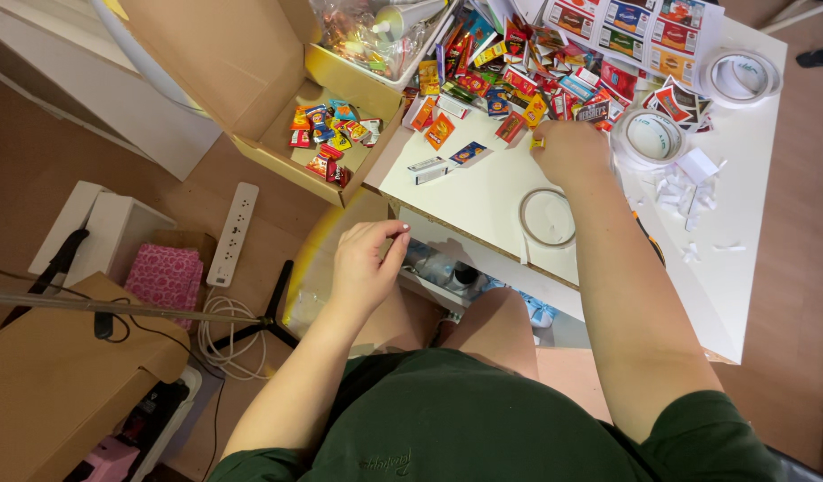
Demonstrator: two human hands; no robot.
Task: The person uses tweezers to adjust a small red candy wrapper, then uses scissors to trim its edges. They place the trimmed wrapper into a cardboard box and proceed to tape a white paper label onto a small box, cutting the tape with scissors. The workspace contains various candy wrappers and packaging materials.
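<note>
a heap of tiny bright paper packets (519, 76) lies across the white table's far edge; more fill the open cardboard box (331, 134); printed label sheets (639, 31) lie at the far right.

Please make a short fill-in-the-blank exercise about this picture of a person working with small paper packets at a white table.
1. The right hand reaches over the ____ table.
2. Beside the table, an open ____ box holds finished colourful packets.
3. A clear roll of ____ lies on the table near the right forearm.
4. The left hand is held ____ the table edge, fingertips pinched together.

Missing words: white; cardboard; tape; below
</note>
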